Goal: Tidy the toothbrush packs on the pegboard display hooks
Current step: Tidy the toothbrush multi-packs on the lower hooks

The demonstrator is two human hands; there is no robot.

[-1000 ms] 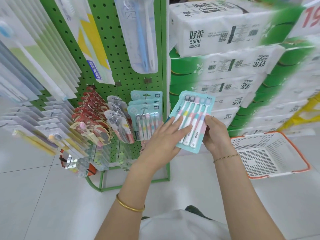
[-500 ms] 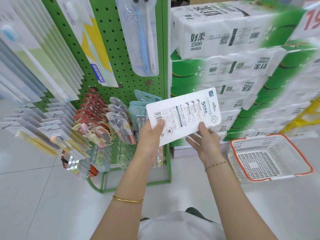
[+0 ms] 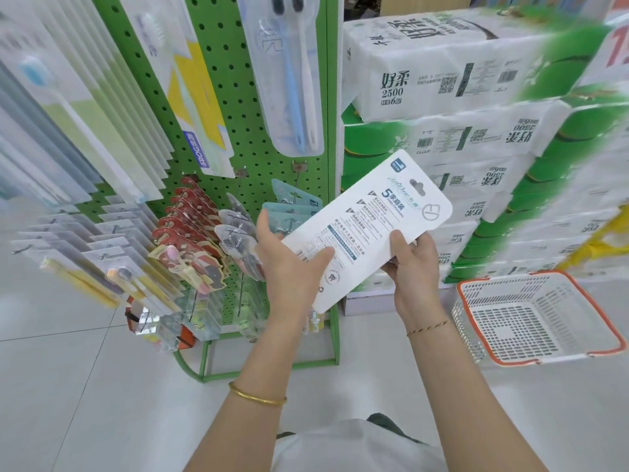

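I hold a five-brush toothbrush pack (image 3: 374, 219) with its white printed back facing me, tilted up to the right. My left hand (image 3: 289, 267) grips its lower left edge, thumb on the card. My right hand (image 3: 413, 267) holds its lower right edge, thumb on top. The pack's hang hole points toward the green pegboard (image 3: 238, 97). Behind my left hand, matching teal packs (image 3: 292, 209) hang on a hook (image 3: 297, 178) at the board's right side. Red packs (image 3: 190, 233) and clear packs (image 3: 235, 229) hang on hooks to the left.
Stacked toilet paper bales (image 3: 476, 131) fill the right. A white basket with an orange rim (image 3: 537, 321) sits on the tiled floor at the lower right. Long toothbrush packs (image 3: 68, 131) crowd the left side of the stand. A two-brush pack (image 3: 289, 80) hangs above.
A second ago the pack showed its front with the coloured brushes; both hands have turned it over so the printed back faces me, then tilted it more upright and nearer the pegboard.
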